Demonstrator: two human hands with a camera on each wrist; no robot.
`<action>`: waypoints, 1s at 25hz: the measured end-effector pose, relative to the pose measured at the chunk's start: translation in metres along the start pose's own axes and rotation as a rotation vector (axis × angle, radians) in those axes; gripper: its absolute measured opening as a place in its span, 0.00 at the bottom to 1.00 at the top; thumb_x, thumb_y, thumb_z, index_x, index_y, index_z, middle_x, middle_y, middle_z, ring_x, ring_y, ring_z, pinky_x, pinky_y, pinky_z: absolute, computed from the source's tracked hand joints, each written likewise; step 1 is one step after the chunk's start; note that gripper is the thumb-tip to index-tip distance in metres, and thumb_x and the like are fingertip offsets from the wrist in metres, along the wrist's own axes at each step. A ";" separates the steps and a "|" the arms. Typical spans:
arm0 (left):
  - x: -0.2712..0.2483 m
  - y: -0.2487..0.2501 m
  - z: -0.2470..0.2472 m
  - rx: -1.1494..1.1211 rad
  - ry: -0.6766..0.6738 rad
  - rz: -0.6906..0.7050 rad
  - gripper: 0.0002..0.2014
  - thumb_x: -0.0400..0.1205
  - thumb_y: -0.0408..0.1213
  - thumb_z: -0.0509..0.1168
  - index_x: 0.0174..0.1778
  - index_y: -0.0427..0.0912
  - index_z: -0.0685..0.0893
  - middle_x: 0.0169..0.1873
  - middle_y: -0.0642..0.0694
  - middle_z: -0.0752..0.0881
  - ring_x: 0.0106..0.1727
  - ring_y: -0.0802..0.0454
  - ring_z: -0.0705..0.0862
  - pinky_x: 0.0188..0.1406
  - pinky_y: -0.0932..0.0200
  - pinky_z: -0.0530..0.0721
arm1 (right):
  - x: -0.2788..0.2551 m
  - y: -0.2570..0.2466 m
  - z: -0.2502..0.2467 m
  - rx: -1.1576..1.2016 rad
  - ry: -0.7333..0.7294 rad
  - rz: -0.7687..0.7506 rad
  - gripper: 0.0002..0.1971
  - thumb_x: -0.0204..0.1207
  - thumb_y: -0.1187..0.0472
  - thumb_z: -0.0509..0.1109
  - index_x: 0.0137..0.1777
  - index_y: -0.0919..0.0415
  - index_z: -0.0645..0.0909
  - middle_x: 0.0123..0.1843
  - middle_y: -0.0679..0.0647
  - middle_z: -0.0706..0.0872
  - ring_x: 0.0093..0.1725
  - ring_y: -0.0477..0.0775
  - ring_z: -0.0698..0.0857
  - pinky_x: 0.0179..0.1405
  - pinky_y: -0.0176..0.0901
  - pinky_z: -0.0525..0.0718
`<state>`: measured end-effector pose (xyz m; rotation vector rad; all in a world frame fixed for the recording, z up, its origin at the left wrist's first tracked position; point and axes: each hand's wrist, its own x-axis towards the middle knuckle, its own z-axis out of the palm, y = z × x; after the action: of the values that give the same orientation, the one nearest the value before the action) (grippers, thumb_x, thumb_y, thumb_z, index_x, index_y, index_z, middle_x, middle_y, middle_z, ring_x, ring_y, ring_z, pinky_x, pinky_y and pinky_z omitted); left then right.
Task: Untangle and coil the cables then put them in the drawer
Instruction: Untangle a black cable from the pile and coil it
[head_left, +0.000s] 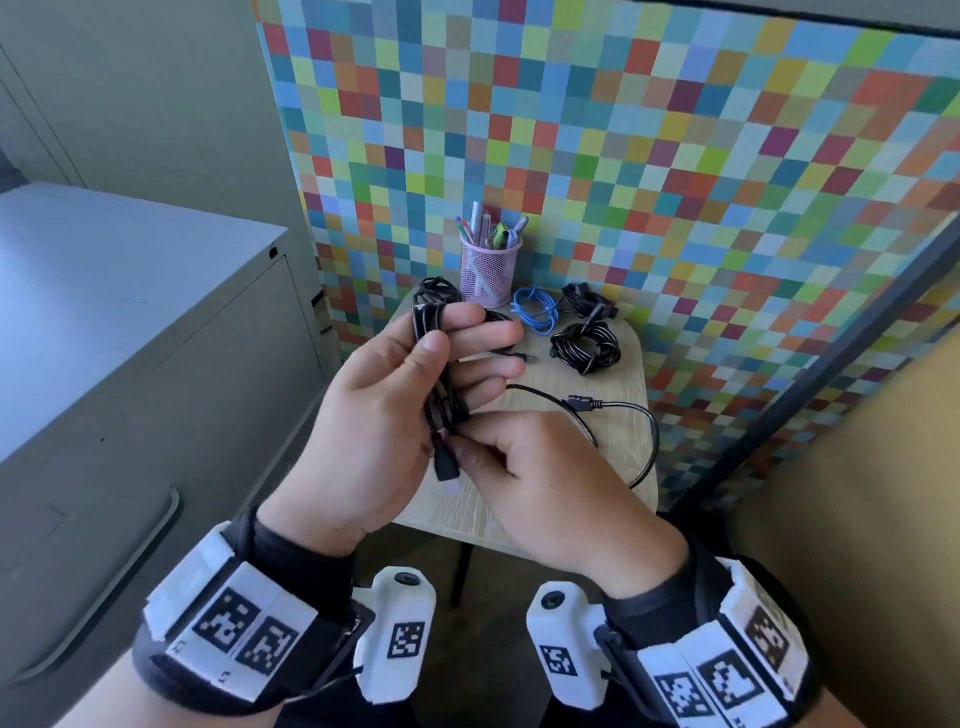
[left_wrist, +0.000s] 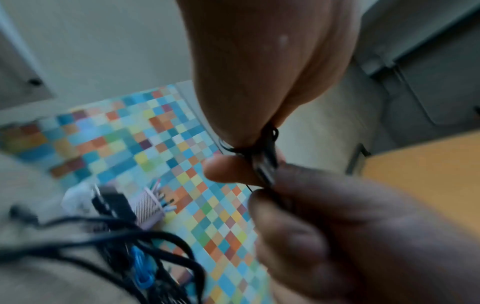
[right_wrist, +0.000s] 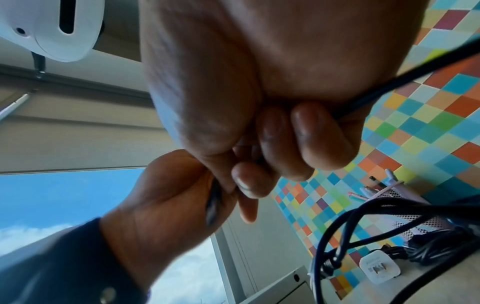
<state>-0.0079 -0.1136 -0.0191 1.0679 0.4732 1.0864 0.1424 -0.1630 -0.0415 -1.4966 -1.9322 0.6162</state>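
My left hand (head_left: 415, 374) grips a black cable (head_left: 441, 395) wound in loops round its fingers, above the small wooden table (head_left: 519, 499). A black plug end (head_left: 447, 465) hangs below the palm. My right hand (head_left: 519, 467) pinches the same cable just under the left hand, its fingers curled round the strand (right_wrist: 389, 90). The cable's loose tail (head_left: 639, 415) with a small connector (head_left: 579, 402) trails over the table to the right. On the table's far side lie a blue cable coil (head_left: 537, 309) and black cable bundles (head_left: 587, 345).
A pink mesh pen cup (head_left: 488, 270) stands at the table's back edge against a colourful checkered panel (head_left: 623, 156). A grey drawer cabinet (head_left: 130, 364) with a long handle stands to the left. A white charger plug (right_wrist: 379, 267) lies among the cables.
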 end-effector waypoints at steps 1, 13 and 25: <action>0.000 -0.003 -0.001 0.155 0.011 0.028 0.13 0.94 0.30 0.50 0.64 0.38 0.81 0.57 0.40 0.93 0.56 0.42 0.93 0.57 0.54 0.91 | -0.001 -0.003 0.000 -0.012 -0.026 0.001 0.13 0.89 0.51 0.67 0.46 0.52 0.89 0.31 0.48 0.84 0.32 0.51 0.81 0.37 0.55 0.81; -0.005 0.009 -0.006 0.913 -0.264 -0.090 0.15 0.83 0.40 0.54 0.38 0.36 0.80 0.23 0.46 0.81 0.24 0.51 0.74 0.28 0.57 0.71 | -0.007 -0.007 -0.048 0.021 -0.023 -0.123 0.05 0.81 0.56 0.79 0.44 0.45 0.94 0.34 0.34 0.90 0.36 0.41 0.89 0.39 0.37 0.84; -0.006 0.010 -0.013 0.261 -0.300 -0.130 0.18 0.88 0.43 0.54 0.41 0.45 0.87 0.22 0.52 0.65 0.21 0.55 0.60 0.20 0.68 0.64 | 0.016 0.020 -0.045 0.450 0.293 -0.182 0.07 0.80 0.57 0.74 0.52 0.58 0.92 0.35 0.45 0.90 0.30 0.39 0.83 0.35 0.25 0.77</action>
<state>-0.0252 -0.1116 -0.0176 1.3856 0.4432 0.7455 0.1851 -0.1432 -0.0202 -1.0509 -1.5553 0.6554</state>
